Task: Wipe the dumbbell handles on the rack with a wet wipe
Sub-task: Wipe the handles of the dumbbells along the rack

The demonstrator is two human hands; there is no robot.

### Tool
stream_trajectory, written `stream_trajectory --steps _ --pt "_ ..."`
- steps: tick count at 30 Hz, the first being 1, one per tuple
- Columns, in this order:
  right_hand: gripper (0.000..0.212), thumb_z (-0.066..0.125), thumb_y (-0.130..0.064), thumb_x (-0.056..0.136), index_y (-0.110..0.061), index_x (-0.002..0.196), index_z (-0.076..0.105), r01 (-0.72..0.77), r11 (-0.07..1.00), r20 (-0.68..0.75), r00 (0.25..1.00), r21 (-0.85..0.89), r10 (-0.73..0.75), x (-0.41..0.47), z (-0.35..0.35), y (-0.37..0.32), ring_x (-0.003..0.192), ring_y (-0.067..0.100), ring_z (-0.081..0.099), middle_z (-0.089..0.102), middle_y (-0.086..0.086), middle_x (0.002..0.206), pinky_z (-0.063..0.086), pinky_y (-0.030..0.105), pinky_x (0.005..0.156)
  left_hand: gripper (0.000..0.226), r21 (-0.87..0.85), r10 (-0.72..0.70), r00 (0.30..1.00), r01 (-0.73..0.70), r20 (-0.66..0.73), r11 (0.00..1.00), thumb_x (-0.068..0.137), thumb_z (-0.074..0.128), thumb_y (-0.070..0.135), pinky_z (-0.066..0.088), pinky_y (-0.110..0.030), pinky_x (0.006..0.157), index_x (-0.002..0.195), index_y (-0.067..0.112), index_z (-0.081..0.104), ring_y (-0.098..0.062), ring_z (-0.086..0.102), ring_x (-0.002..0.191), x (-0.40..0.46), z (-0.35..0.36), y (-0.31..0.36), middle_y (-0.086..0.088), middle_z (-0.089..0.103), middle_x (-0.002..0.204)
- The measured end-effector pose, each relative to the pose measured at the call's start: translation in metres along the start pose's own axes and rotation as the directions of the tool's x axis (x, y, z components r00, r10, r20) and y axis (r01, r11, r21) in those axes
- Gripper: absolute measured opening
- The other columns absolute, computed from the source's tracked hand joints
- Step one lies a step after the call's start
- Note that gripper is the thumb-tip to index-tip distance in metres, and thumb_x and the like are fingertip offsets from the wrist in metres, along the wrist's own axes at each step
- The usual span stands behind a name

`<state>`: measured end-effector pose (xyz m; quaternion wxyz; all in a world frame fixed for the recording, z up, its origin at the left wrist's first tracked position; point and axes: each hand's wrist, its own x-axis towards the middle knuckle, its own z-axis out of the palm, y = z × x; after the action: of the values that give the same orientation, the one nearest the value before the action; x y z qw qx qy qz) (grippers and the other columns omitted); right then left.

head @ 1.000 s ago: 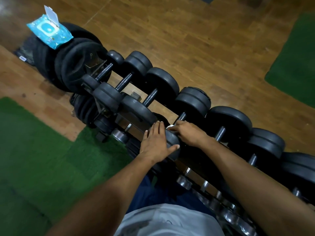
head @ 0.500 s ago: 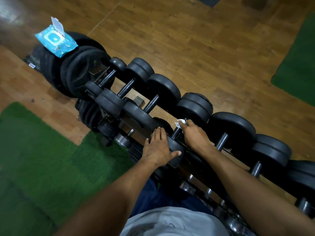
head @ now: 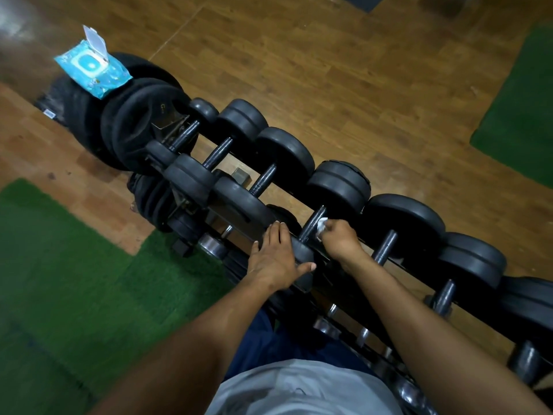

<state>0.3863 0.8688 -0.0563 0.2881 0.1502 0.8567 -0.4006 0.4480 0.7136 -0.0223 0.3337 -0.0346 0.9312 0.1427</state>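
A row of black dumbbells lies across a dark rack (head: 398,265) that runs from upper left to lower right. My right hand (head: 339,239) pinches a small white wet wipe (head: 321,225) against the dark handle (head: 312,223) of the fourth dumbbell from the left. My left hand (head: 276,259) rests flat with straight fingers on that dumbbell's near head (head: 303,260). More handles (head: 384,247) show to the right, and others (head: 217,152) to the left.
A blue pack of wet wipes (head: 92,67) with its flap up lies on stacked black weight plates (head: 140,121) at the rack's left end. Chrome dumbbells (head: 363,335) sit on a lower tier. Wooden floor (head: 359,85) lies beyond; green mats (head: 74,265) flank it.
My right hand has slid the wipe up the handle from its near end toward the far head. My left hand has stayed on the near head. The camera has shifted slightly.
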Motion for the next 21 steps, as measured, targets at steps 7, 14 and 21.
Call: stream_trajectory --steps 7,14,21 --pt "0.029 0.042 0.008 0.095 -0.011 0.080 0.057 -0.259 0.688 0.147 0.965 0.678 0.218 0.012 -0.009 -0.012 0.070 0.015 0.055 0.057 0.006 0.078 0.051 0.026 0.067 0.122 0.006 0.009 1.000 -0.009 -0.004 1.000 0.085 0.054 0.080 0.016 -0.054 0.126 0.161 0.010 -0.011 -0.023 -0.006 0.158 -0.002 -0.002 0.000 -0.007 -0.010 0.171" --pt "0.026 0.037 0.009 0.094 -0.004 0.083 0.056 -0.368 0.779 0.267 0.927 0.508 0.264 0.008 -0.005 -0.011 0.058 0.017 0.056 0.058 0.009 0.061 0.059 0.035 0.065 0.122 0.013 -0.001 1.000 0.001 -0.006 1.000 0.085 0.054 0.080 0.016 -0.053 0.126 0.161 0.011 -0.011 -0.023 -0.005 0.158 -0.001 -0.002 0.000 -0.007 -0.010 0.171" --pt "0.025 0.032 0.010 0.094 0.004 0.091 0.056 -0.464 0.726 0.358 0.880 0.507 0.312 0.012 -0.006 -0.014 0.070 0.028 0.058 0.054 0.021 0.083 0.057 0.032 0.048 0.122 0.012 0.003 1.000 -0.003 -0.011 1.000 0.084 0.054 0.080 0.016 -0.053 0.126 0.161 0.011 -0.010 -0.023 -0.005 0.158 -0.001 -0.001 -0.001 -0.007 -0.009 0.172"
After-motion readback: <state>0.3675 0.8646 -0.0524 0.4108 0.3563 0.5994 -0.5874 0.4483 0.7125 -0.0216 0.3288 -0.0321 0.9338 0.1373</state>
